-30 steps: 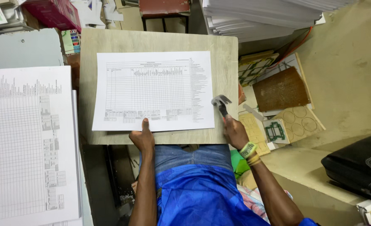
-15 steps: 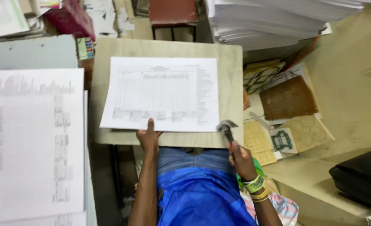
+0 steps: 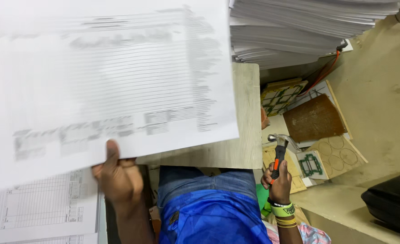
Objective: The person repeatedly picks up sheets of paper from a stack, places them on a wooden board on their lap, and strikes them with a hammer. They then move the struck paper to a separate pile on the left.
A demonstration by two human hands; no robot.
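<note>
Left hand (image 3: pixel 117 177) lifts printed sheet (image 3: pixel 109 77) — right hand (image 3: pixel 279 180) grips hammer (image 3: pixel 279 151) upright.

paper stacks (image 3: pixel 299 27), wood boards (image 3: pixel 315 118), black bag (image 3: pixel 392 203)

Left hand (image 3: pixel 117 178) has lifted the printed sheet (image 3: pixel 109 77) off the table.

White sheet (image 3: pixel 109 81) ruled with grey table lines (blurred). Pale wood-grain worktop (image 3: pixel 240 153). Hammer (image 3: pixel 279 156) with black and orange handle, silver head. Green and yellow wristbands (image 3: pixel 285 214). Blue shirt (image 3: pixel 213 219), brown board (image 3: pixel 315 118).
</note>
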